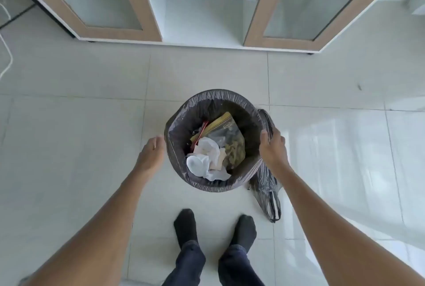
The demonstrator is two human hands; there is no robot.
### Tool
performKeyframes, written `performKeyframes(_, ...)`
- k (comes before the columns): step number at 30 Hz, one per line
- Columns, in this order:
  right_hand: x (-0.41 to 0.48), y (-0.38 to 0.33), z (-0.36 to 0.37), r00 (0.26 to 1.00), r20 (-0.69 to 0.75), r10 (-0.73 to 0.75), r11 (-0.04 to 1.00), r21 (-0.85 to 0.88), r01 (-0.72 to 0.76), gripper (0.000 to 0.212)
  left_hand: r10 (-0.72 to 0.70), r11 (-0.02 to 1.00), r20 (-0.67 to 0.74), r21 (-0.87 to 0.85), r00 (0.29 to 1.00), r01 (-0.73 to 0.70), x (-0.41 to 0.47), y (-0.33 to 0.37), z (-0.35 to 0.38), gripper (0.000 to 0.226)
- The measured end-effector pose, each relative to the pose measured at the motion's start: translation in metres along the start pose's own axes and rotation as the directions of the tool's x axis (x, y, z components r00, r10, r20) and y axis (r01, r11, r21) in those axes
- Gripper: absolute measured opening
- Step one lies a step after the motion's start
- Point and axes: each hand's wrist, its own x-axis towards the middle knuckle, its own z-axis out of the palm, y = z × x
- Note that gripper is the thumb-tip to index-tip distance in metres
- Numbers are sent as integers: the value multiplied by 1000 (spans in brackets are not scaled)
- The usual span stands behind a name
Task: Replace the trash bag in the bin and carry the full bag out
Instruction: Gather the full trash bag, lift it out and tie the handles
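A round bin [215, 185] stands on the tiled floor just ahead of my feet, lined with a dark grey trash bag [184, 111] folded over its rim. Inside lie crumpled white paper [207, 161], a clear zip pouch with a yellow strip [226, 135] and a red wrapper. My right hand [272, 147] grips the bag's edge at the bin's right rim, thumb inside. My left hand [150, 153] hovers at the left rim, fingers curled, holding nothing. A second dark bag [266, 190] lies crumpled on the floor beside the bin's right side, under my right wrist.
A white shelf unit [202, 19] with two wood-framed glass doors swung open stands beyond the bin. My feet in dark socks [186, 226] are close behind the bin. A white cable [5, 56] runs along the far left edge.
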Motion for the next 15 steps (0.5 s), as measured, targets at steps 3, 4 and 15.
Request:
performKeyframes(3,32,27,22,992,-2,128,965,233,-124,67,-169,942,5,-293,986,163,41,-19,24,64)
performKeyframes(4,38,34,27,977,55,206,909,358,-212,71,-200,902,45,-382,979,201,50,-23,30,63)
performKeyframes(15,65,90,62,960,270,69,477,837,-270,65,-147,702,284,-645,948,302,89,-71,66,40)
